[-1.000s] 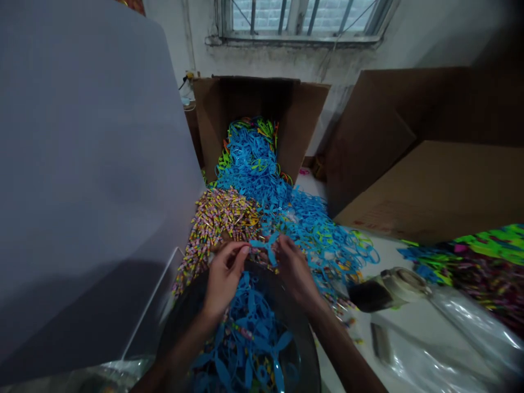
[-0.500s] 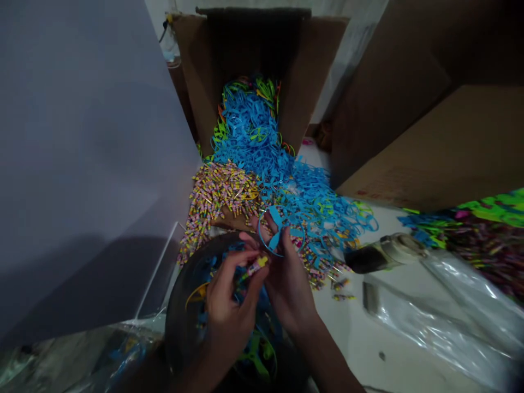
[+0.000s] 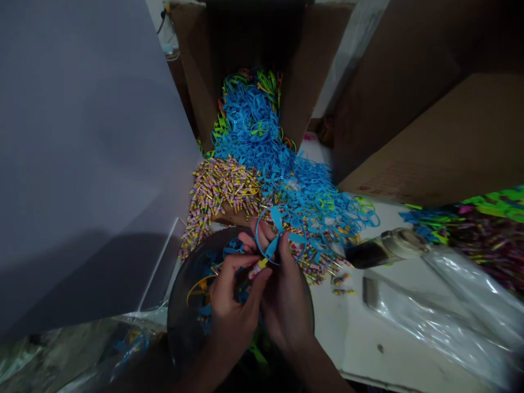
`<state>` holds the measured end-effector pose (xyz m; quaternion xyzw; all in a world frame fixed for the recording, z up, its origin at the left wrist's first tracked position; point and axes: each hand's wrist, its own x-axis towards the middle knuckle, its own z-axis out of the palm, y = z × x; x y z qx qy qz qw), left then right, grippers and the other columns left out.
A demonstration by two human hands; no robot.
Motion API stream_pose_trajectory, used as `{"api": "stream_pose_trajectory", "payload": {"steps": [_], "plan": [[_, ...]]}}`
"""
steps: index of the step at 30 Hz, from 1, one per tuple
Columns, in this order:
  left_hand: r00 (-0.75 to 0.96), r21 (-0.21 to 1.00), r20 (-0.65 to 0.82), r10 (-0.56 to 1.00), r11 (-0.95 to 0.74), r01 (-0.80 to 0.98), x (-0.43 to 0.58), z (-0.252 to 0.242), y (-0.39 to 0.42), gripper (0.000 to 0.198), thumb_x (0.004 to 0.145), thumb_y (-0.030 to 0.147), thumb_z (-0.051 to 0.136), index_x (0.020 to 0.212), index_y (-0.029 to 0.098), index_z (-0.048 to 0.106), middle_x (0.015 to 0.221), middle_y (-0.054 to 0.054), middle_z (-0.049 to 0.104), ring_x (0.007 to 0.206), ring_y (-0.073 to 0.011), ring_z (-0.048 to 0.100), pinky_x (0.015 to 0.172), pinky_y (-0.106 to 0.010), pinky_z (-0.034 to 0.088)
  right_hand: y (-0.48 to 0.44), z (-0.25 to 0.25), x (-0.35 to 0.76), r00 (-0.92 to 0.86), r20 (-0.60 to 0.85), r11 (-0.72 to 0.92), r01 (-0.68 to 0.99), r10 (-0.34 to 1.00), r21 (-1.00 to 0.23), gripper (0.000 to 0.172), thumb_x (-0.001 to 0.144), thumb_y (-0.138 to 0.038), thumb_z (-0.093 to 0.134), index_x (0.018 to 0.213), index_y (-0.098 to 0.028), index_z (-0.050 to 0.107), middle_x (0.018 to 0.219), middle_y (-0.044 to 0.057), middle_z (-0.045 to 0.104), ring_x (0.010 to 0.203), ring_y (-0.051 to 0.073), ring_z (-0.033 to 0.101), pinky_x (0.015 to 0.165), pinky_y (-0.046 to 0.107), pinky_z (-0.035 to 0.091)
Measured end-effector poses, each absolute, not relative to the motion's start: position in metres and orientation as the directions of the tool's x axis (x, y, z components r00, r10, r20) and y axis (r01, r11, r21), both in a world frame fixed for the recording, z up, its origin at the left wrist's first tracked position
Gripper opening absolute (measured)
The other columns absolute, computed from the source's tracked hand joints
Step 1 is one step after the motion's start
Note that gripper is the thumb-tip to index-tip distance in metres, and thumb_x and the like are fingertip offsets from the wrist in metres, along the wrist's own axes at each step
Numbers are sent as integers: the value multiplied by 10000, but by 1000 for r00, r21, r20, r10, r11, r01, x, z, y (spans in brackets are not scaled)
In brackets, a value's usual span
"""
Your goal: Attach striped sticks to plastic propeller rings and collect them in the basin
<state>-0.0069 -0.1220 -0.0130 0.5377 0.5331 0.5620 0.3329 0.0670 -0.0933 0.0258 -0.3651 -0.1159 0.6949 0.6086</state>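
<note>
Seen from above, two bare hands meet over a dark round basin [image 3: 180,311] that holds loose blue plastic pieces and a yellow arc. The left hand [image 3: 235,305] has its fingers [image 3: 237,262] pressed together on a slim striped stick [image 3: 257,268], pink with a yellow end. The right hand [image 3: 284,297] has its fingers [image 3: 284,254] clamped on a blue plastic ring [image 3: 257,237] with propeller-like blades [image 3: 276,218]. The ring stands tilted just above and to the right of the stick, whose long axis slants up and to the right, its yellow end meeting the ring's blue centre. The right hand is nearer the ring and the left nearer the stick. Fingers hide the join, so whether the two are fastened cannot be told. Beyond lie a heap of blue loops [image 3: 254,136] spilling from a cardboard box [image 3: 192,71] and a pile of striped sticks [image 3: 216,202] on the bench [image 3: 327,338]. At right, a clear plastic sheet [image 3: 434,311] lies beside a cylindrical object [image 3: 385,248] too dim to identify.
</note>
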Motion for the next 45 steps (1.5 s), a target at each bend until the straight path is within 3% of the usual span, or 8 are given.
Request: {"api": "stream_pose_trajectory", "payload": {"steps": [9,17,23,29,32,37,40,45], "plan": [[-139,915,304,942,-248,319,-15,-7,-117,22,907,246,652,926,237,644,865,25,714,798,-140,672,733,-220,524,-98,26,66,19,-319,-204,-734,948,-648,360,887,-517,632,1042,-223,771,1052,79,768,1049,255,685,917,396,541],[-173,815,461,870,-338,471,-15,-10,-123,191,913,245,646,1050,229,514,909,-19,659,831,-159,700,725,-238,565,-99,27,67,35,-268,-179,-658,963,-731,343,883,-509,635,1001,-227,791,1020,83,772,1060,268,682,913,398,538],[-4,494,744,669,-546,677,-24,-8,-115,116,910,172,647,990,210,574,840,-16,681,784,-159,707,711,-245,569,-101,28,64,68,-258,-156,-638,964,-754,301,877,-500,638,949,-256,800,1006,62,772,1062,279,681,903,415,544],[147,319,815,561,-645,695,-28,-8,-106,141,896,81,620,974,185,564,810,-24,661,735,-148,675,664,-243,565,-106,25,62,57,-241,-160,-595,969,-788,329,884,-533,614,979,-277,798,1025,50,773,1082,281,674,916,407,532],[190,336,789,585,-669,663,-28,-9,-105,137,905,86,612,975,186,549,798,-24,646,743,-152,670,672,-250,573,-105,22,63,58,-233,-146,-627,971,-765,332,883,-525,619,972,-260,799,1050,59,769,1075,279,678,915,403,531],[91,507,701,707,-584,634,-24,-9,-107,131,945,169,584,1070,181,547,940,-68,679,974,-184,698,850,-263,580,-95,22,66,80,-281,-164,-648,956,-743,360,882,-533,618,994,-235,787,1065,69,766,1079,269,676,911,392,536],[70,581,651,756,-556,595,-22,-10,-109,161,958,147,553,1115,178,545,941,-60,685,987,-173,702,868,-249,575,-92,23,66,115,-321,-164,-672,940,-722,373,873,-553,625,985,-234,784,1048,67,773,1010,255,704,915,397,535],[29,543,701,713,-560,626,-20,-15,-111,125,948,115,558,1056,178,557,924,-70,693,970,-190,712,839,-259,590,-99,23,64,124,-274,-152,-587,954,-795,416,896,-566,585,1006,-220,788,1060,80,770,1016,261,702,949,401,520]]}}
